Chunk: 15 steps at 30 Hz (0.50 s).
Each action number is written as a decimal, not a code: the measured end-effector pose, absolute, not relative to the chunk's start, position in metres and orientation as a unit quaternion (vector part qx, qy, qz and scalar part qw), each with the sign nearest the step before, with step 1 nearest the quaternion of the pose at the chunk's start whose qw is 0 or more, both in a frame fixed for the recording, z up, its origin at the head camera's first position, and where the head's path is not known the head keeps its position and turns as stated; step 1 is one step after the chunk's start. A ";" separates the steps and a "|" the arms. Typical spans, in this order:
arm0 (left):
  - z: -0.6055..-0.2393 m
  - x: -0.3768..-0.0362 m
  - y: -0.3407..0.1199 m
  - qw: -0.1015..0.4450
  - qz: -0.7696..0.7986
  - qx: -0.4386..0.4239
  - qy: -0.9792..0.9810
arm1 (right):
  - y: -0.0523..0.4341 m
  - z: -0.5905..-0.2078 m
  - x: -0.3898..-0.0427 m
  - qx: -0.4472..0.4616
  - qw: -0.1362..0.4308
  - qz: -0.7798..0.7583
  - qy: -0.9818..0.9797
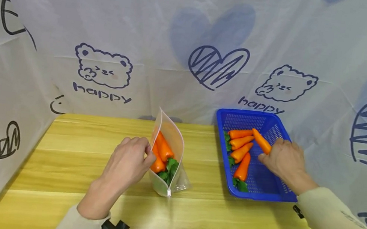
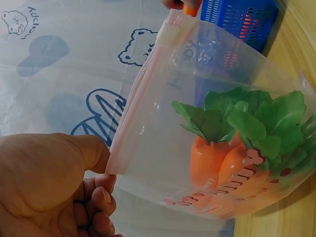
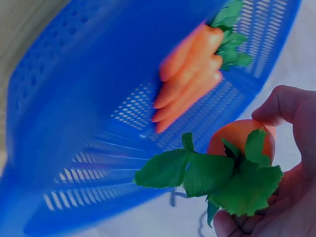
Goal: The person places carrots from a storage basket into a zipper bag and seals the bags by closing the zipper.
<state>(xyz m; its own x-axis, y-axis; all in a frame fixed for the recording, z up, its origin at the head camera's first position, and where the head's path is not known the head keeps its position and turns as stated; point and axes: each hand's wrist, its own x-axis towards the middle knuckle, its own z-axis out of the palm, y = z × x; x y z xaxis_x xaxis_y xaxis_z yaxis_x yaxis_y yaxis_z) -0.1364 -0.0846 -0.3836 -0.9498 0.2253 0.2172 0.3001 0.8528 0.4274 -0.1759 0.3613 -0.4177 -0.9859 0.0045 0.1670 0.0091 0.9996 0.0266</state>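
1. Leftmost: left hand [image 1: 128, 161], over the wooden table [image 1: 74, 143], pinches the near rim of the bag [image 1: 170, 154]; the left wrist view shows thumb and curled fingers [image 2: 96, 197] clamped on the zip strip.
2. The bag stands upright, mouth open, about mid-table. Inside it: orange carrots with green tops [image 2: 232, 143], leaves pointing toward the person.
3. Right of the bag, apart from it: blue basket [image 1: 234, 116], back edge near the printed backdrop [image 1: 103, 71]. Four carrots [image 1: 242, 151] lie in its left half, roughly side by side.
4. Rightmost: right hand [image 1: 284, 158] over the basket, fingers curled round one carrot [image 1: 262, 141], held above the others. The right wrist view shows its leafy top [image 3: 217, 177] sticking out of the fist.
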 end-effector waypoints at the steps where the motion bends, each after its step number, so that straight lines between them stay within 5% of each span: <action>1: -0.383 -0.136 -0.085 0.080 -0.235 -0.137 -0.959 | 0.359 -0.415 -0.174 0.001 0.083 -0.016 -0.996; 15: -0.382 -0.134 -0.083 0.073 -0.237 -0.135 -0.959 | 0.319 -0.369 -0.152 0.058 0.081 -0.023 -0.995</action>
<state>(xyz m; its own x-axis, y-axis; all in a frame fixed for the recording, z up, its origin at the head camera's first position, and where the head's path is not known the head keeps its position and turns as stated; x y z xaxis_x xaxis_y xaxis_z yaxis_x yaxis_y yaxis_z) -0.1337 -0.0826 -0.3818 -0.9530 0.2240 0.2041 0.2934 0.8510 0.4356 -0.1518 0.3187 -0.3691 -0.9801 -0.1185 0.1589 -0.1111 0.9923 0.0549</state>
